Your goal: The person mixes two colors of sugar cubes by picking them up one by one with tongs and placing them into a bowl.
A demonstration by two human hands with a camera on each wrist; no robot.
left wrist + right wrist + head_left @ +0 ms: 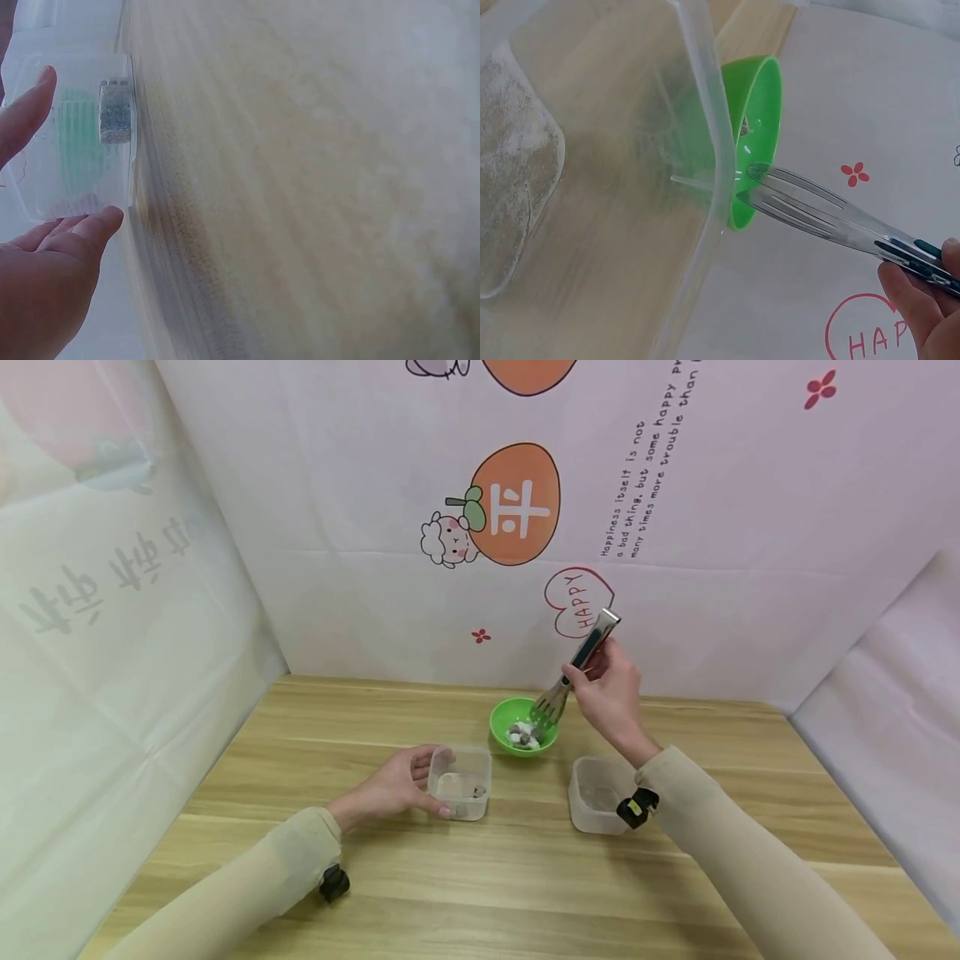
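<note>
My right hand (611, 689) grips slotted metal tongs (588, 647) with dark inlays on the handle. Their slotted ends reach down into a small green bowl (497, 718), over several white and grey-brown lumps (522, 737). At the left, a clear square plastic container (460, 772) stands on the table, and my left hand (393, 785) holds it from the side, thumb at the near wall and fingers at the far-left wall. A small grey speckled piece (115, 112) shows at the bottom of this container in the left wrist view. The right wrist view shows the tongs (817, 214) at the bowl's inside (765, 127).
A second clear container (592, 806) stands right of the bowl, below my right wrist, with whitish residue (517, 150) on its bottom. A printed white cloth (360, 610) rises behind the wooden table (480, 893), and more cloth hangs at both sides.
</note>
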